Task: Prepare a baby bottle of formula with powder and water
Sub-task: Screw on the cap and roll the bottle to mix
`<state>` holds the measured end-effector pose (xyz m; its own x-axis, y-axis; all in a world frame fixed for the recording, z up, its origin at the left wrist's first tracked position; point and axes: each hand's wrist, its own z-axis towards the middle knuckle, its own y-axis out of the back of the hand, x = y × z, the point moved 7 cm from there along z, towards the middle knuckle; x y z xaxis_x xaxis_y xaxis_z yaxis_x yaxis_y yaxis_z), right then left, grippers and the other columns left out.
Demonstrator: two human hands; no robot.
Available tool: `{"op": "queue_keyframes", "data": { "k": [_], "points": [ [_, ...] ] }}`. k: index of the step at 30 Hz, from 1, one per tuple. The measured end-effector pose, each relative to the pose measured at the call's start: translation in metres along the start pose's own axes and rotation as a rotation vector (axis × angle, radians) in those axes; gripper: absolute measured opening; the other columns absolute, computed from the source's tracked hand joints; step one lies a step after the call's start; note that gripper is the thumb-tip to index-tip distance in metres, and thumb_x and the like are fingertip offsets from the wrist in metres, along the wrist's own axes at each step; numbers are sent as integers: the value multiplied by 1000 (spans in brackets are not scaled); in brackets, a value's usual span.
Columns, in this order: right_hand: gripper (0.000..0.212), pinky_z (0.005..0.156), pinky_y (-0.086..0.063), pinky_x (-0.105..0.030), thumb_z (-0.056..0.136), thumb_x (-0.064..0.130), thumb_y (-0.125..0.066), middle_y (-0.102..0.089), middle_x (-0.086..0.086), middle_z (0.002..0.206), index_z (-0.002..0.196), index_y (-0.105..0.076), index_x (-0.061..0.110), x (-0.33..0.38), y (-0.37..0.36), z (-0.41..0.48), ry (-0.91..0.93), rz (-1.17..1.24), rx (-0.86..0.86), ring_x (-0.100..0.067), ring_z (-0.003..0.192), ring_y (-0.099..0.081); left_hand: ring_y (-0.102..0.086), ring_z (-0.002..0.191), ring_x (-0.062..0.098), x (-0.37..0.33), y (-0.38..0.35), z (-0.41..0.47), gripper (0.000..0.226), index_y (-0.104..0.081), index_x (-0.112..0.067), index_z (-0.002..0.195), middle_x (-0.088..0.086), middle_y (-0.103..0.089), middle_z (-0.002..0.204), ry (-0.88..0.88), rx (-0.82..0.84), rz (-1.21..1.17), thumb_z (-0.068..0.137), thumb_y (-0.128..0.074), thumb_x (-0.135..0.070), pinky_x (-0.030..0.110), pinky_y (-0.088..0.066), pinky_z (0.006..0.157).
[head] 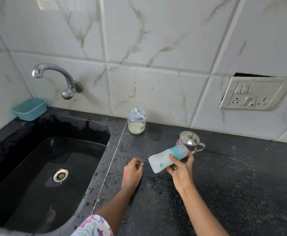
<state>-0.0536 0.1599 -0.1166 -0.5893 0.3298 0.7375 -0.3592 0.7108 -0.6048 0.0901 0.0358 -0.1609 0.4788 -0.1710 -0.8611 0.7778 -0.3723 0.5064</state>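
Note:
My right hand grips a baby bottle above the black counter. The bottle is tilted almost flat, with its teal collar and clear cap pointing right and milky white liquid inside. My left hand hovers just left of the bottle's base, fingers curled in with nothing visible in them. A clear jar of white powder with a lilac lid stands by the wall, and a teal scoop lies on the lid. A small steel pot with a lid stands just behind the bottle.
A black sink with a steel drain takes up the left, under a chrome wall tap. A teal plastic tub sits at the sink's back corner. A socket plate is on the tiled wall at right. The counter is wet in spots.

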Motion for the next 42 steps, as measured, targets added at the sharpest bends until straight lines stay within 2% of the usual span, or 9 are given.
{"op": "queue_keyframes", "data": {
  "k": [6, 10, 18, 22, 27, 31, 35, 39, 42],
  "points": [
    [64, 65, -59, -45, 84, -1, -63, -55, -9, 120, 135, -34, 26, -12, 8, 2, -17, 84, -81, -26, 103, -58, -58, 80, 10, 1, 0, -1, 14, -62, -15, 102, -3, -63, 85, 4, 5, -6, 93, -54, -20, 18, -41, 70],
    [71, 75, -55, -50, 80, -4, -65, -56, -7, 116, 135, -35, 29, -12, 5, -1, -11, -22, -41, -27, 104, -58, -58, 79, 9, 0, 0, -1, 14, -62, -15, 103, -4, -63, 86, 7, 9, -6, 93, -54, -20, 18, -40, 69],
    [73, 74, -55, -47, 80, -5, -66, -58, -7, 116, 133, -34, 32, -15, 4, -4, -4, -57, -22, -27, 107, -59, -58, 80, 8, 1, 0, 0, 15, -62, -15, 104, -4, -63, 87, 19, 8, 1, 93, -54, -20, 17, -40, 69],
    [69, 70, -56, -47, 82, -1, -66, -52, -9, 126, 135, -33, 28, -20, 12, 0, -4, 67, -103, -27, 109, -57, -58, 79, 8, 0, 0, -1, 15, -62, -16, 104, -5, -63, 86, 20, 11, 5, 93, -53, -20, 17, -39, 68],
    [72, 80, -54, -50, 79, -7, -65, -60, -7, 111, 132, -34, 31, -15, 2, -5, 3, -89, 1, -26, 106, -59, -58, 81, 9, -1, 1, -1, 15, -62, -16, 104, -5, -63, 88, 19, 7, 4, 92, -54, -20, 18, -40, 69],
    [68, 75, -55, -50, 82, -1, -65, -52, -10, 128, 134, -34, 29, -19, 13, 0, 1, 74, -107, -28, 111, -57, -58, 80, 9, 0, 0, -2, 14, -62, -16, 103, -4, -63, 87, 13, 8, 2, 93, -53, -21, 18, -41, 69],
    [74, 79, -53, -50, 80, -8, -64, -60, -7, 111, 135, -34, 31, -16, 4, -4, -6, -67, -7, -27, 106, -59, -59, 84, 11, 1, 1, 0, 14, -62, -15, 103, -3, -65, 90, 17, 3, 6, 92, -55, -20, 20, -43, 73],
    [64, 74, -54, -48, 82, -4, -65, -52, -8, 126, 124, -36, 34, -16, 12, -1, 10, 54, -91, -28, 112, -55, -59, 83, 10, 1, 0, -1, 14, -62, -15, 103, -3, -64, 88, 14, 8, 1, 92, -54, -20, 19, -41, 72],
    [70, 79, -54, -49, 81, -5, -65, -59, -7, 116, 130, -34, 34, -16, 7, -2, 3, -53, -27, -26, 107, -59, -59, 83, 10, 1, 0, -1, 14, -62, -16, 103, -3, -65, 89, 13, 5, 3, 92, -55, -20, 19, -41, 72]
  ]
}}
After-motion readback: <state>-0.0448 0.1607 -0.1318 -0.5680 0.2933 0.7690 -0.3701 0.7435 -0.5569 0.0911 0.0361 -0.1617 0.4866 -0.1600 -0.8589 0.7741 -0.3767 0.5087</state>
